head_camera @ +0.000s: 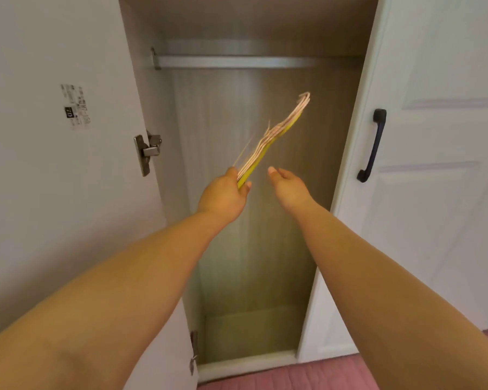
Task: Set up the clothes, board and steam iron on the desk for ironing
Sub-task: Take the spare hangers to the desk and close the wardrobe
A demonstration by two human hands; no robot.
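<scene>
Gripping bundled hangers [273,136] inside the wardrobe [265,249], left hand [223,197]; right hand [289,187] loose, empty.

Above the left hand [223,197]: a blurred bundle of hangers [271,139], glossy yellow plastic and pale pink. Beyond both hands: matt wood-grain wardrobe back panel [223,114], brushed metal rail [237,61]. Right of the right hand [289,187]: smooth white door [434,164], matt black handle [373,144].

Motion blur smears the bundle of hangers [271,139]; left hand [223,195] hides its fingers and the bundle's lower end
</scene>
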